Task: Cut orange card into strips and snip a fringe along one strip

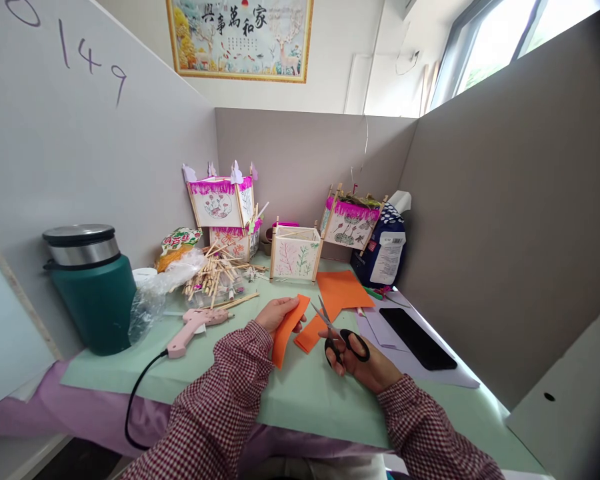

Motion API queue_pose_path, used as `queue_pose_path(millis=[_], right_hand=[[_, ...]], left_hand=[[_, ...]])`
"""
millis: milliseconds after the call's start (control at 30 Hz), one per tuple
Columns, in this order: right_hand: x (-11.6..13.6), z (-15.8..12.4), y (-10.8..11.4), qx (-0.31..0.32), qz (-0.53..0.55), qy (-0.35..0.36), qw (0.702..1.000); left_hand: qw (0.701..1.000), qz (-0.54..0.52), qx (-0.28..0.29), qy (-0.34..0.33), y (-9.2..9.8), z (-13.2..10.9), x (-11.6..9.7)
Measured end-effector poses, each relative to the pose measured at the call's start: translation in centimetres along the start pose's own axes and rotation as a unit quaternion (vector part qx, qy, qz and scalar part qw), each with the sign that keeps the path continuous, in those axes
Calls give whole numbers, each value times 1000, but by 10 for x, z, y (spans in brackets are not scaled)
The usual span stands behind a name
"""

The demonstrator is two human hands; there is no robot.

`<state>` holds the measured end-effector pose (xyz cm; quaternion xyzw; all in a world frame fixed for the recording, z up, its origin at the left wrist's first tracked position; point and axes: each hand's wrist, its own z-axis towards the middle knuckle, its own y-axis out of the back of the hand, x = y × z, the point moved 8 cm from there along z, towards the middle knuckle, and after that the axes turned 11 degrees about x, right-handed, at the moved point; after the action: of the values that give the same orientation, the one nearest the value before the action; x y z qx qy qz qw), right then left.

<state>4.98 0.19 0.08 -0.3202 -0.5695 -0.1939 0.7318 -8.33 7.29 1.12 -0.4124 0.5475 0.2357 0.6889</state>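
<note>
My left hand (279, 315) pinches a folded strip of orange paper (286, 337) near its upper end, and the strip hangs down past my wrist. In my right hand (363, 367) is a pair of scissors (333, 329) with black handles. Their blades are spread and point up and left, a short way from the strip's top and apart from it. Beneath and between my hands lies another orange piece (310, 335) on the table. A larger orange sheet (347, 288) rests just behind it.
A pink glue gun (195, 330) lies left, its black cord running over the edge. Behind it are wooden sticks (215, 270) and a green flask (93, 293). Decorated paper lanterns (295, 253) stand at the back. On the right is a black phone (417, 338) over white paper. Partitions enclose the table.
</note>
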Motion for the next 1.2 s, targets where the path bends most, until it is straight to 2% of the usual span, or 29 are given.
queue_pose_path(millis=[467, 733, 800, 1000, 1200], right_hand=[[-3, -1, 0, 30, 13, 8, 999], [-4, 0, 1, 35, 10, 7, 999], [-4, 1, 1, 37, 11, 8, 999], [-1, -1, 0, 48, 13, 27, 998], [1, -1, 0, 44, 10, 27, 999]], left_hand=[[1000, 15, 12, 3, 0, 2, 1], [996, 45, 76, 18, -13, 0, 4], [996, 45, 68, 20, -12, 1, 4], [1000, 16, 0, 10, 1, 0, 2], [1000, 18, 16, 0, -3, 0, -1]])
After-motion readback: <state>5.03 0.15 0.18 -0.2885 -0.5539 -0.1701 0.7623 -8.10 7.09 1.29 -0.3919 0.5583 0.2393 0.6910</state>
